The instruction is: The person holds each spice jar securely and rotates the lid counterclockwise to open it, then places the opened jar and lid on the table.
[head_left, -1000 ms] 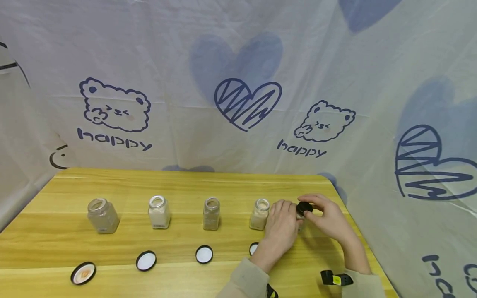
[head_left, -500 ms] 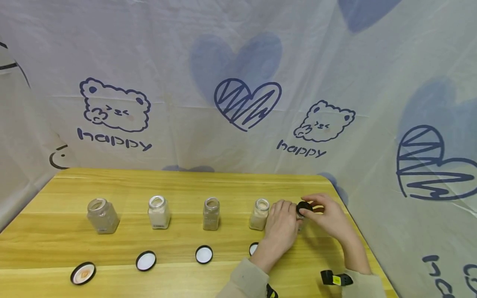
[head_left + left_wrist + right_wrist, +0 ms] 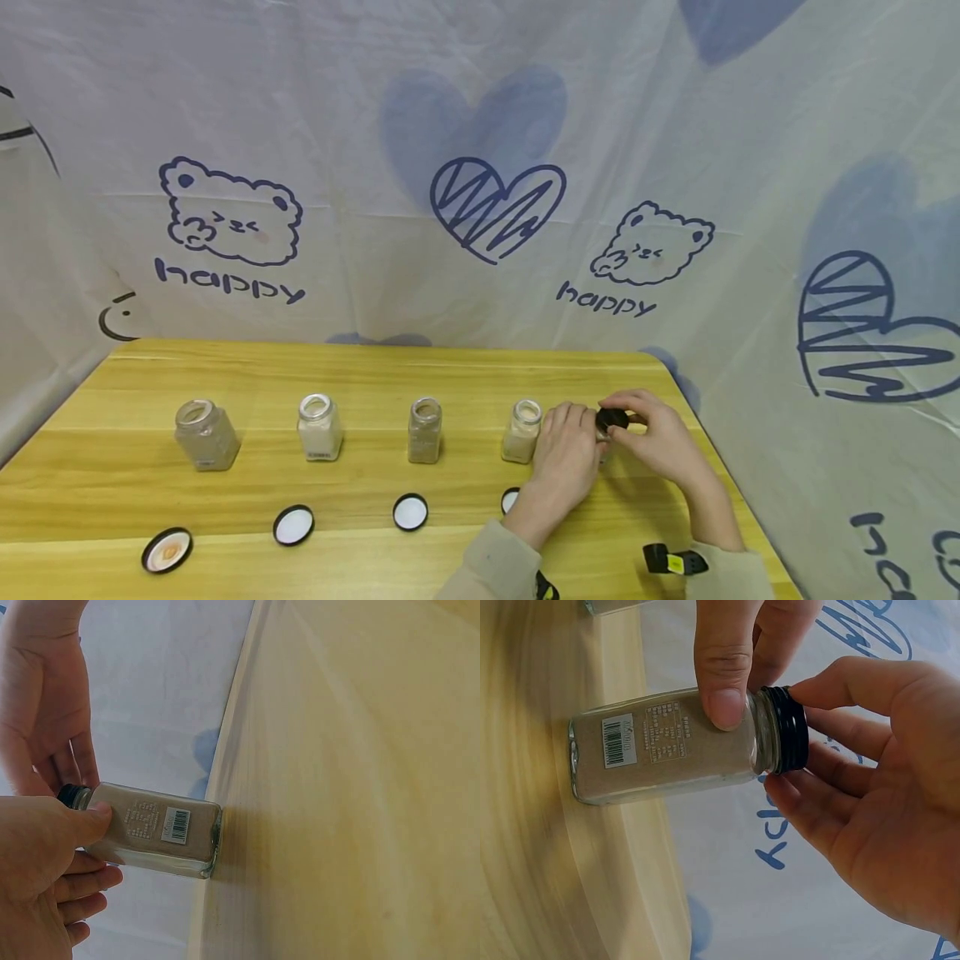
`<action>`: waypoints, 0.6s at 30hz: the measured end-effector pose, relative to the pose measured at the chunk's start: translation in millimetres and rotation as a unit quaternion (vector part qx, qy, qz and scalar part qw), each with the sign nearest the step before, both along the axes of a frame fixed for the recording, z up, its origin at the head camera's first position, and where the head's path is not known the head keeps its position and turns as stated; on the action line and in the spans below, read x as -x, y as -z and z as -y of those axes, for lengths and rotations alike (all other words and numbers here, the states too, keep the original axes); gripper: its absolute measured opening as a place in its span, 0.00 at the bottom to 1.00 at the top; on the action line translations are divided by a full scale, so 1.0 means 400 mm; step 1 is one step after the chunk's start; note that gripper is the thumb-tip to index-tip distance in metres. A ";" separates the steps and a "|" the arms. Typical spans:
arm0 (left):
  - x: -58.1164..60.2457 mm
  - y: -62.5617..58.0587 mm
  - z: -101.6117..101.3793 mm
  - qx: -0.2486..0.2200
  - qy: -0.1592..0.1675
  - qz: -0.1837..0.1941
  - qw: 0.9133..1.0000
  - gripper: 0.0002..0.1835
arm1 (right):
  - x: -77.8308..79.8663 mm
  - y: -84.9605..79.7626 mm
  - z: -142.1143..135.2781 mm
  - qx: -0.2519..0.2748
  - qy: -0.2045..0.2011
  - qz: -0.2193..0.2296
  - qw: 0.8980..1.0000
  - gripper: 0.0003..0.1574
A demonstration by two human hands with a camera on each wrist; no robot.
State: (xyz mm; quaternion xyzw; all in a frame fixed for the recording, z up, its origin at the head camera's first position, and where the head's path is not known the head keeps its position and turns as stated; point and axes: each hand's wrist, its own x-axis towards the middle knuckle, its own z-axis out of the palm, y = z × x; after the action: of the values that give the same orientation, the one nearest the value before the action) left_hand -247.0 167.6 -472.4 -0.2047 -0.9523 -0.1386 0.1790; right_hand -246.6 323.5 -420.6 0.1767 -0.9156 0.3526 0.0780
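A square glass jar [image 3: 656, 754] of light brown powder, with a barcode label, stands at the table's right end. My left hand [image 3: 566, 454] grips it near the shoulder, the thumb [image 3: 726, 705] lying across the glass in the right wrist view. The black screw lid [image 3: 789, 729] sits on the jar's threaded neck. Around its rim, the thumb and fingers of my right hand [image 3: 660, 437] pinch the lid. In the left wrist view the jar's base meets the wooden table, and my left fingers [image 3: 82, 907] curl behind the glass.
To the left stand several uncapped jars, the closest being a jar [image 3: 521, 433] beside my left hand. In front of them lie upturned black lids [image 3: 411, 512], one partly hidden by my left wrist. A printed cloth [image 3: 360, 250] hangs behind the wooden table [image 3: 300, 583].
My right fingers have shifted around the black lid, which tilted slightly and now sits flatter. My left hand and the jar have stayed in place.
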 end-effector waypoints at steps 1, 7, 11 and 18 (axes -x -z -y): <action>0.000 0.000 0.000 0.001 0.000 0.000 1.000 0.24 | -0.001 -0.001 0.000 0.004 -0.003 0.002 1.000 0.22; -0.002 0.001 0.000 0.004 -0.001 0.006 1.000 0.24 | -0.001 -0.003 0.001 0.031 -0.004 -0.001 1.000 0.24; -0.002 0.002 -0.001 0.003 -0.002 0.014 1.000 0.24 | 0.002 -0.004 -0.002 0.035 0.019 -0.016 0.999 0.23; 0.001 0.003 -0.002 -0.002 0.000 0.009 1.000 0.23 | 0.005 -0.002 -0.004 -0.021 0.036 -0.014 0.999 0.25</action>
State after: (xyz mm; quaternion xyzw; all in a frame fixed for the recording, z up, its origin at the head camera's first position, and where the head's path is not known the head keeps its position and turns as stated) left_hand -247.4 168.2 -473.8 -0.2026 -0.9536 -0.1427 0.1707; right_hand -248.4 325.2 -419.8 0.1497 -0.9276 0.3273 0.0997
